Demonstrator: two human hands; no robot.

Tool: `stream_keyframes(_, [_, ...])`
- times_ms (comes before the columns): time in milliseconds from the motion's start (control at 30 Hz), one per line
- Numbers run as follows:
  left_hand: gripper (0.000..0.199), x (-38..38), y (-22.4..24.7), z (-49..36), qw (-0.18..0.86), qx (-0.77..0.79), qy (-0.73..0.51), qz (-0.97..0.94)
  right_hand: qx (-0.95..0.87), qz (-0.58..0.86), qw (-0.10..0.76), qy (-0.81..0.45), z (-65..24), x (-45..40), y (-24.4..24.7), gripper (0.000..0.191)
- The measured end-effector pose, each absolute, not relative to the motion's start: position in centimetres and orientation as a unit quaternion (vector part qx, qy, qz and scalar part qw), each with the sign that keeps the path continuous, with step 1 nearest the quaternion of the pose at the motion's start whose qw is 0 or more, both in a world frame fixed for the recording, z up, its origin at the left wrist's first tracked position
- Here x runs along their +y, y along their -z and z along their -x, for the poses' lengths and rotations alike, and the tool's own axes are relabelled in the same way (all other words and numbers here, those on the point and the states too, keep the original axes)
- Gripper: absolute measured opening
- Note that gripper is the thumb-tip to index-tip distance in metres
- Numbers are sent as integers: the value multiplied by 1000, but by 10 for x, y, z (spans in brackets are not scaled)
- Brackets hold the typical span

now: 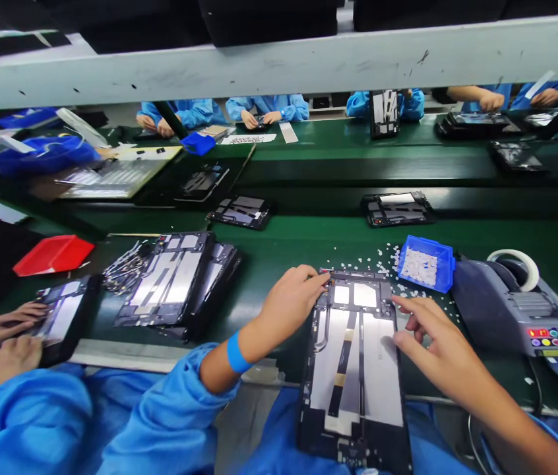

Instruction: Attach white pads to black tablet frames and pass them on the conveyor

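An opened tablet (pixel 380 369), its inside facing up, lies in front of me with its lower end reaching past the bench edge. It has pale metal plates, a dark flex cable with gold bands and a black frame. At its upper left corner my left hand (pixel 291 303), with a blue wristband, is closed, thumb and forefinger pinched on the corner beside a small orange part. My right hand (pixel 427 336) is at the upper right edge, thumb and forefinger apart, fingertips at the frame, gripping nothing visible. Whether a small part sits between my left fingertips is hidden.
A blue bin (pixel 442 267) of small white pieces stands behind my right hand, with pieces scattered around. Right of it is a tape dispenser (pixel 501 316). Stacked tablets (pixel 175 277), cables (pixel 128 267) and a red tray (pixel 54 255) lie left. A co-worker's hands (pixel 14 336) hold another tablet.
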State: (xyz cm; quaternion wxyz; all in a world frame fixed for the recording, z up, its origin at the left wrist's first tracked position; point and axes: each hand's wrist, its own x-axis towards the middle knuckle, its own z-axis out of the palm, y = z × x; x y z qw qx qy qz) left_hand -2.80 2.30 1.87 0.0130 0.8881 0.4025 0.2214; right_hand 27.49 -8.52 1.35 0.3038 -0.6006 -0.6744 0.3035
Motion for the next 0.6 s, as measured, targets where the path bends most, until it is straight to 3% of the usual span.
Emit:
stream_keyframes(267, [15, 24, -8, 31, -11, 331, -383, -862, -738, 499, 328, -315, -216, -13, -44, 28])
stream_keyframes(433, [13, 24, -5, 24, 90, 350, -431, -827, -731, 454, 288, -419, -182, 21, -39, 17])
stream_keyframes(600, [17, 6, -13, 23, 220, 451, -411, -761, -695, 490, 323, -416, -181, 13, -36, 9])
